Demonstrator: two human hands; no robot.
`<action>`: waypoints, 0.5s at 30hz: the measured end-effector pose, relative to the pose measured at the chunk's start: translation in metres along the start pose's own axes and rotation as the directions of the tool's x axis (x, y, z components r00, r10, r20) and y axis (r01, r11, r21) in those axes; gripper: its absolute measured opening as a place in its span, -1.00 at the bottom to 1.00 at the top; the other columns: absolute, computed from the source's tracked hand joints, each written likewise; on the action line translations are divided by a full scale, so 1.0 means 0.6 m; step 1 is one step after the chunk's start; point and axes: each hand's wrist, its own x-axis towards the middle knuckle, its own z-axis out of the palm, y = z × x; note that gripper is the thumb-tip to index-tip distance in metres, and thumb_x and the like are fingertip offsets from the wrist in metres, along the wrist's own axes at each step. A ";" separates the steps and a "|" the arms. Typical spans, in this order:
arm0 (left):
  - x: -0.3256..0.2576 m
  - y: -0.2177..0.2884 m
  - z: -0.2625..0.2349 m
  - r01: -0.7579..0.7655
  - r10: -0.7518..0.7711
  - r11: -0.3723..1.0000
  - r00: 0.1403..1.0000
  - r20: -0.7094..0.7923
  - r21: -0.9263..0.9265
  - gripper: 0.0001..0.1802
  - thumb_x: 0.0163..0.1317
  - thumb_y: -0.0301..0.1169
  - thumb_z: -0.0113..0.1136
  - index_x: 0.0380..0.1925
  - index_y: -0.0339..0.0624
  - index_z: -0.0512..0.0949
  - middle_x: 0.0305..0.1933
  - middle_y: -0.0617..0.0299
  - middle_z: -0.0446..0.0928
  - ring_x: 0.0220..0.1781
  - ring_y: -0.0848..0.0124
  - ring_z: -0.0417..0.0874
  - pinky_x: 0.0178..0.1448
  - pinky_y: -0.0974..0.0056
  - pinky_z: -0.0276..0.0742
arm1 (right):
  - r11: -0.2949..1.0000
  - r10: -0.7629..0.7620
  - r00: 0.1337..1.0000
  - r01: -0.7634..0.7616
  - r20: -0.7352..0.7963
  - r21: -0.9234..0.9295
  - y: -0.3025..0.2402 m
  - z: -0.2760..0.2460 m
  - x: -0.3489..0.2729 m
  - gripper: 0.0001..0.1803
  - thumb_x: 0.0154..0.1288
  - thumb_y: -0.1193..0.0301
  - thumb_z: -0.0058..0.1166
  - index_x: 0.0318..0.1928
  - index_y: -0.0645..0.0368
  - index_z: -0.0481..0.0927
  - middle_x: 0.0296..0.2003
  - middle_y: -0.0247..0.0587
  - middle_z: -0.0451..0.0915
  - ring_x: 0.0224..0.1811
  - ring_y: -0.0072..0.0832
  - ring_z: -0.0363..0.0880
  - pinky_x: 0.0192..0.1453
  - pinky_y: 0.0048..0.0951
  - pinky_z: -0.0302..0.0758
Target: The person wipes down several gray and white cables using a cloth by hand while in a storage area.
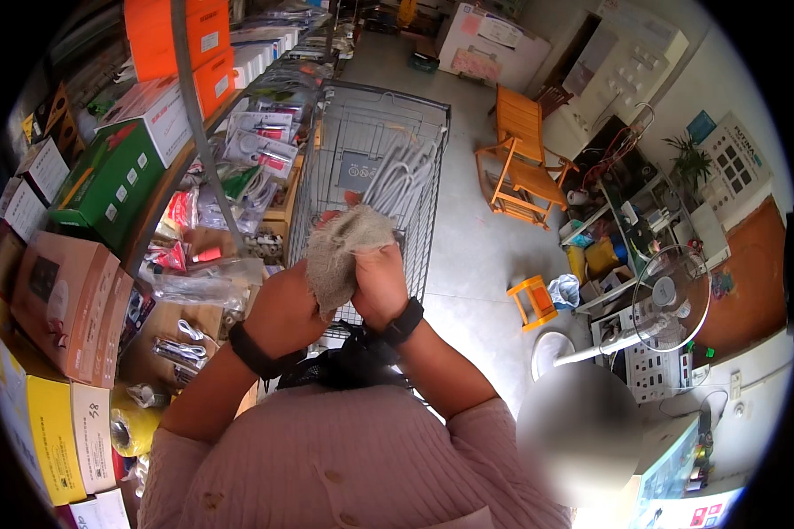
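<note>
A crumpled grey-beige cloth (348, 247) is bunched between my two hands, in front of my chest and above the shopping cart (425, 256). My left hand (289, 307) is closed on the cloth's near left side. Against its right side, my right hand (381, 284) is closed too, with the thumb pressed on the fabric. From the cloth's far side a bundle of thin grey metal-looking rods (404, 181) sticks out, fanned and blurred. A few fingertips show beyond the cloth; which hand grips the bundle is hidden.
Shelves on the left carry boxes, among them a green box (106, 185), and bagged small goods (260, 150). To the right stand a wooden chair (525, 150), a small orange stool (531, 301) and a white fan (551, 353). A blurred round shape (580, 432) lies lower right.
</note>
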 end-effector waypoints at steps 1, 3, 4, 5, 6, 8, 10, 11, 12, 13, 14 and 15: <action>-0.006 -0.008 0.005 0.024 -0.025 0.999 1.000 0.012 0.034 -0.54 -0.03 -0.48 0.14 -0.05 -0.27 0.36 -0.30 -0.05 0.45 -0.31 0.01 0.51 -0.26 0.06 0.44 | 0.998 -0.057 0.998 0.056 0.027 0.013 -0.001 -0.002 0.000 -0.47 0.25 0.37 0.05 0.18 0.18 0.19 -0.08 -0.22 0.49 -0.05 -0.40 0.49 0.05 -0.37 0.45; -0.012 -0.009 0.008 0.050 -0.052 0.995 0.999 0.012 0.083 -0.51 -0.03 -0.52 0.10 0.00 -0.27 0.33 -0.32 -0.03 0.43 -0.32 0.02 0.50 -0.27 0.06 0.43 | 0.990 -0.137 0.990 0.137 0.016 0.042 -0.015 -0.001 0.003 -0.45 0.23 0.33 0.08 0.17 0.18 0.21 -0.08 -0.21 0.49 -0.06 -0.40 0.49 0.05 -0.36 0.46; -0.013 -0.006 0.008 0.050 -0.051 0.994 0.999 0.002 0.097 -0.48 -0.03 -0.54 0.08 0.03 -0.27 0.30 -0.33 -0.01 0.42 -0.32 0.03 0.50 -0.28 0.06 0.42 | 0.982 -0.179 0.984 0.178 0.008 0.055 -0.024 -0.003 0.006 -0.44 0.22 0.30 0.10 0.17 0.18 0.21 -0.09 -0.21 0.49 -0.06 -0.41 0.49 0.05 -0.36 0.46; -0.014 -0.002 0.007 0.050 -0.050 0.993 0.999 -0.009 0.110 -0.44 -0.03 -0.57 0.07 0.07 -0.26 0.28 -0.33 0.00 0.41 -0.32 0.03 0.49 -0.28 0.06 0.42 | 0.987 -0.147 0.989 0.148 -0.016 0.060 -0.030 -0.007 0.011 -0.41 0.19 0.25 0.12 0.16 0.17 0.22 -0.06 -0.19 0.48 -0.04 -0.39 0.48 0.07 -0.33 0.44; -0.013 0.004 0.004 0.066 -0.067 0.991 0.998 0.006 0.113 -0.40 -0.03 -0.58 0.05 0.11 -0.24 0.24 -0.34 0.01 0.40 -0.33 0.04 0.48 -0.29 0.07 0.41 | 0.986 -0.160 0.987 0.161 -0.022 0.051 -0.032 -0.010 0.013 -0.41 0.19 0.24 0.12 0.16 0.17 0.22 -0.05 -0.18 0.47 -0.03 -0.38 0.47 0.08 -0.32 0.43; -0.011 0.019 -0.007 0.095 -0.100 0.989 0.994 0.035 0.116 -0.32 -0.03 -0.61 0.02 0.19 -0.19 0.17 -0.34 0.03 0.38 -0.34 0.05 0.47 -0.30 0.07 0.40 | 0.981 -0.188 0.982 0.189 -0.037 0.032 -0.036 -0.017 0.014 -0.40 0.18 0.21 0.12 0.15 0.16 0.23 -0.03 -0.17 0.46 -0.01 -0.37 0.46 0.10 -0.30 0.42; -0.014 0.017 -0.013 0.100 -0.112 0.985 0.991 0.076 0.143 -0.28 -0.03 -0.60 0.02 0.24 -0.15 0.12 -0.35 0.03 0.38 -0.34 0.05 0.47 -0.30 0.07 0.40 | 0.977 -0.215 0.976 0.215 0.015 0.009 -0.040 -0.032 0.018 -0.47 0.26 0.13 -0.02 0.15 0.09 0.24 0.05 -0.21 0.38 0.08 -0.35 0.38 0.20 -0.22 0.34; -0.015 0.017 -0.016 0.103 -0.119 0.982 0.988 0.095 0.157 -0.25 -0.03 -0.60 0.01 0.26 -0.13 0.09 -0.35 0.03 0.38 -0.35 0.05 0.47 -0.30 0.07 0.39 | 0.976 -0.215 0.977 0.215 -0.008 0.039 -0.045 -0.034 0.023 -0.48 0.27 0.12 -0.03 0.13 0.09 0.25 0.05 -0.21 0.38 0.08 -0.35 0.38 0.20 -0.22 0.34; -0.017 0.018 -0.019 0.121 -0.141 0.979 0.983 0.118 0.162 -0.26 -0.02 -0.59 0.03 0.25 -0.14 0.10 -0.32 0.01 0.39 -0.32 0.03 0.47 -0.28 0.07 0.39 | 0.974 -0.213 0.976 0.215 -0.032 0.069 -0.050 -0.036 0.027 -0.49 0.27 0.11 -0.03 0.12 0.10 0.26 0.05 -0.21 0.38 0.08 -0.34 0.38 0.20 -0.21 0.35; -0.017 0.020 -0.022 0.139 -0.163 0.976 0.977 0.140 0.168 -0.27 -0.01 -0.59 0.04 0.25 -0.16 0.10 -0.30 -0.01 0.40 -0.30 0.01 0.46 -0.26 0.06 0.39 | 0.976 -0.209 0.978 0.210 -0.028 0.065 -0.056 -0.039 0.030 -0.50 0.28 0.10 -0.05 0.11 0.10 0.26 0.05 -0.21 0.38 0.08 -0.35 0.38 0.20 -0.20 0.35; -0.018 0.021 -0.023 0.156 -0.184 0.972 0.970 0.162 0.174 -0.27 0.00 -0.58 0.06 0.25 -0.18 0.10 -0.27 -0.03 0.41 -0.28 -0.01 0.46 -0.24 0.06 0.39 | 0.977 -0.204 0.979 0.205 -0.024 0.060 -0.062 -0.042 0.033 -0.51 0.28 0.09 -0.07 0.10 0.09 0.27 0.05 -0.20 0.38 0.08 -0.35 0.37 0.20 -0.19 0.35; -0.019 0.021 -0.021 0.170 -0.195 0.974 0.966 0.168 0.152 -0.27 0.00 -0.58 0.06 0.25 -0.17 0.10 -0.25 -0.04 0.41 -0.26 -0.02 0.46 -0.22 0.07 0.39 | 0.978 -0.199 0.980 0.200 -0.021 0.056 -0.068 -0.046 0.035 -0.52 0.29 0.08 -0.09 0.09 0.09 0.28 0.06 -0.20 0.37 0.09 -0.35 0.37 0.19 -0.17 0.35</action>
